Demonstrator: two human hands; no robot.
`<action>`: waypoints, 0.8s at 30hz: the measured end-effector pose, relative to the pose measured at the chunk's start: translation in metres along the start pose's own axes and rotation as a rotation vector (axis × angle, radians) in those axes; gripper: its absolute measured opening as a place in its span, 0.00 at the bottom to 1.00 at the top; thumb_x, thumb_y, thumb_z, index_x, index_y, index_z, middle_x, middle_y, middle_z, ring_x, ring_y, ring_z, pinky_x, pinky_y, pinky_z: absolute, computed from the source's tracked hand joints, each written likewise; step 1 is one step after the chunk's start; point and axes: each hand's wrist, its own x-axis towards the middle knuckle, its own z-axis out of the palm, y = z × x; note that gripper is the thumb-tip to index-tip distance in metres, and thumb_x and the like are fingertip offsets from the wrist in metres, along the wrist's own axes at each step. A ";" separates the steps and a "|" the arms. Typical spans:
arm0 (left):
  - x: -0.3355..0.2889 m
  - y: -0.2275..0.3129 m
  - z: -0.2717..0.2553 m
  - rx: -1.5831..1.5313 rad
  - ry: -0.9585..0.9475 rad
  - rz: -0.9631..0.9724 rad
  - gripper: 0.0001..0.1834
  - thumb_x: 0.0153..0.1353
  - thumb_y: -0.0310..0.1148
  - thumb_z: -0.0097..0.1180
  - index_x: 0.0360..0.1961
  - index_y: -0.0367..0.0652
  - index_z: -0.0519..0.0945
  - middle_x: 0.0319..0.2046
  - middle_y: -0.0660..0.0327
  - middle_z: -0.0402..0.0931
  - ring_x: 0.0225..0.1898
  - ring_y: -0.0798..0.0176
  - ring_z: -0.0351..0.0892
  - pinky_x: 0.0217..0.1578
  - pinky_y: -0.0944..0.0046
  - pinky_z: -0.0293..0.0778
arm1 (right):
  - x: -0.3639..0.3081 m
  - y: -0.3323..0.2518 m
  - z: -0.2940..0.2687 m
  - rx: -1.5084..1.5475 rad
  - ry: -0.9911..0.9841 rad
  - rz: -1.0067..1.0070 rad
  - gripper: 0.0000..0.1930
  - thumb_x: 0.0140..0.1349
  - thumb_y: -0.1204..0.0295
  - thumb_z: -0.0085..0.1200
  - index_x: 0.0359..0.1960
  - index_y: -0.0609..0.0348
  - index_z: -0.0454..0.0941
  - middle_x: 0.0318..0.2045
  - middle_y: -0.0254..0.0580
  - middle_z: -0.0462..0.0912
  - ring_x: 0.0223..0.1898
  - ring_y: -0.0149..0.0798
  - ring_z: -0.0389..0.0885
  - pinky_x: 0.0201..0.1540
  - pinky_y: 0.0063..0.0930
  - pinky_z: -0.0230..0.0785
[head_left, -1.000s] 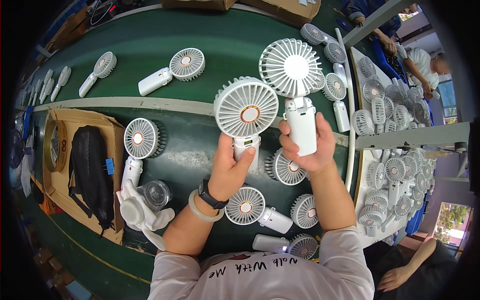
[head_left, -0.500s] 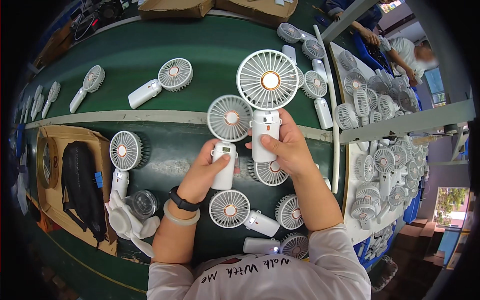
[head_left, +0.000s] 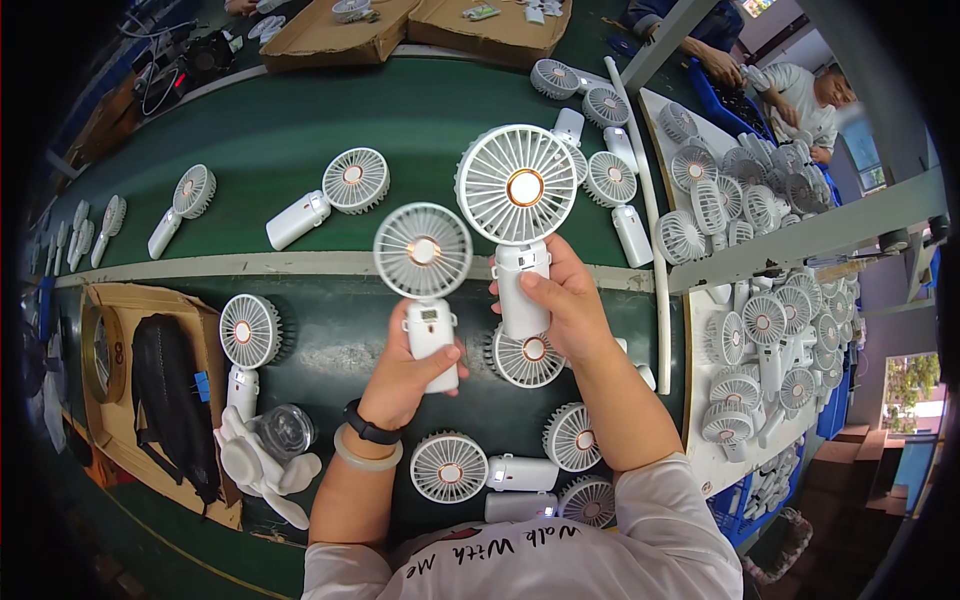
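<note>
My left hand (head_left: 398,378) is wrapped round the handle of a white handheld fan (head_left: 436,338). Its thumb lies across the lower handle, and the blades look blurred behind the grille. Slightly higher and to the right, my right hand (head_left: 572,305) grips a second white handheld fan (head_left: 516,188), its thumb on the front of the handle below the neck. Both fans stand upright with their copper-ringed hubs facing me. Beneath my hands, a fan (head_left: 528,362) lies partly hidden on the dark green bench (head_left: 335,345). Nearer me lie several more, including one fan (head_left: 450,468) with its handle pointing right.
Several fans lie along the green belt (head_left: 440,120) behind a pale rail. At left are a cardboard box (head_left: 150,300) holding a black pouch, a standing fan (head_left: 250,332) and a clear round container (head_left: 285,432). Heaped fans (head_left: 765,320) cover the right-hand table; a co-worker (head_left: 800,105) sits beyond.
Both held fans have shifted left and a little down, the left one farther, widening the gap between them. My left thumb has slid off the handle's front button area. The whole view has shifted slightly.
</note>
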 end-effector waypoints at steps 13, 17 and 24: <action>0.027 0.005 -0.002 -0.013 0.178 0.239 0.26 0.51 0.18 0.57 0.49 0.43 0.60 0.37 0.58 0.72 0.35 0.64 0.77 0.28 0.66 0.78 | 0.095 -0.027 -0.014 -0.127 0.262 0.259 0.11 0.59 0.73 0.50 0.43 0.60 0.68 0.30 0.42 0.77 0.29 0.38 0.79 0.30 0.33 0.75; 0.026 0.004 -0.001 -0.048 0.215 0.308 0.26 0.51 0.18 0.57 0.48 0.44 0.60 0.37 0.58 0.72 0.35 0.64 0.77 0.29 0.66 0.78 | 0.183 -0.083 -0.066 0.068 0.206 -0.173 0.30 0.62 0.55 0.47 0.56 0.69 0.61 0.54 0.55 0.69 0.58 0.44 0.65 0.59 0.45 0.58; 0.031 -0.001 -0.004 -0.089 0.212 0.345 0.25 0.51 0.21 0.57 0.48 0.46 0.60 0.37 0.58 0.72 0.34 0.62 0.77 0.28 0.63 0.79 | 0.151 0.006 -0.087 -1.879 0.399 -0.042 0.43 0.50 0.46 0.53 0.60 0.67 0.57 0.59 0.67 0.57 0.60 0.64 0.57 0.61 0.48 0.50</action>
